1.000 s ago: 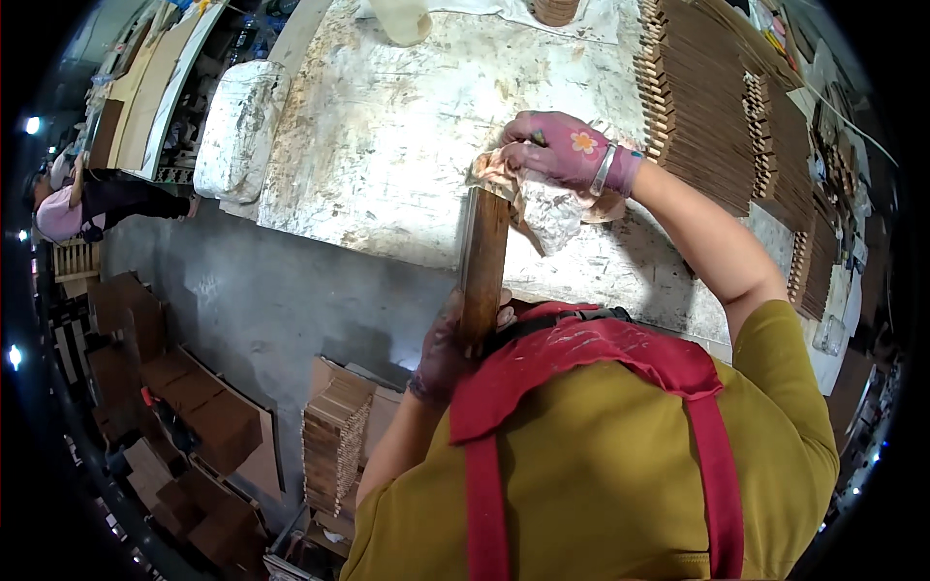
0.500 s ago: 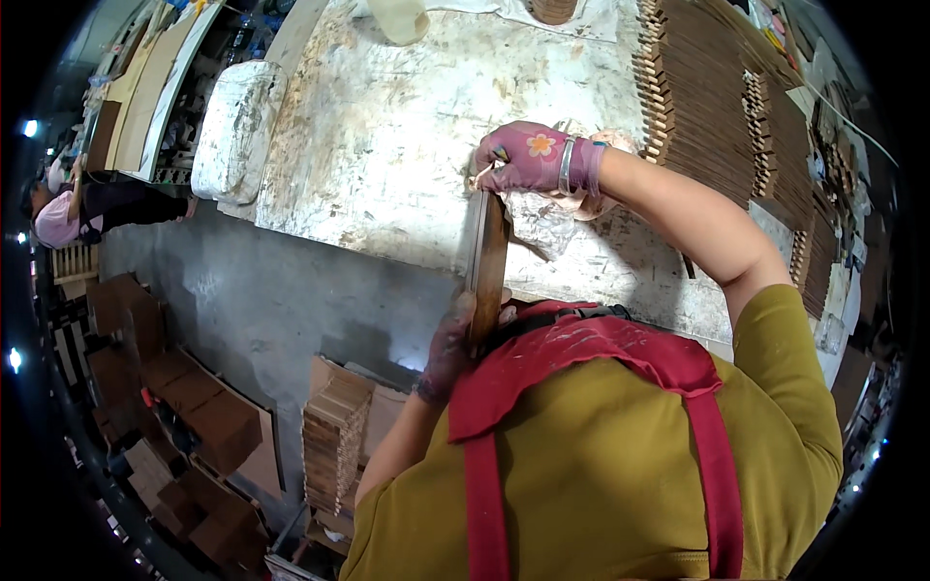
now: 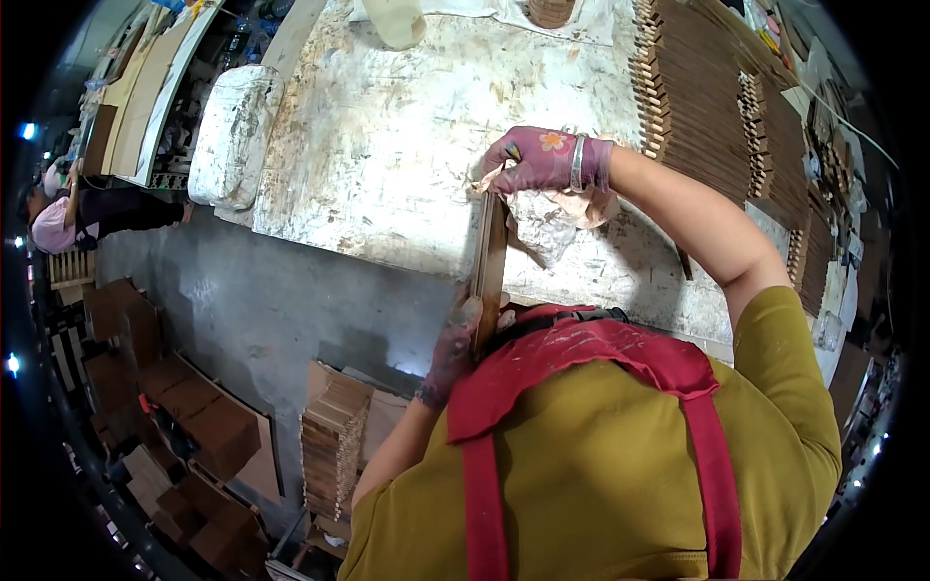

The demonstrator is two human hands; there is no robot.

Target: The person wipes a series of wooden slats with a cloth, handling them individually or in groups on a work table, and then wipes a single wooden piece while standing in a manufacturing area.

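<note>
A dark brown wooden board (image 3: 492, 254) stands on edge at the near side of the work table, its near end by my waist. My left hand (image 3: 451, 351), in a stained glove, is closed around that near end. At the far end is my right hand (image 3: 535, 160), in a purple glove with a flower print and a band at the wrist. Its fingers pinch a crumpled pale cloth (image 3: 550, 232) at the board's far tip. Most of the cloth hangs down beside the board onto the table.
The paint-smeared white table (image 3: 387, 145) carries rows of stacked brown wooden slats (image 3: 707, 107) on the right. A translucent container (image 3: 397, 24) and a brown jar (image 3: 552, 12) stand at the back. A white wrapped block (image 3: 234, 136) sits left. Another person (image 3: 82, 213) is far left; cartons (image 3: 213, 416) stand on the floor.
My right hand has shifted slightly right with the cloth at the board's far end. The board has turned slightly in my left hand, which keeps its grip.
</note>
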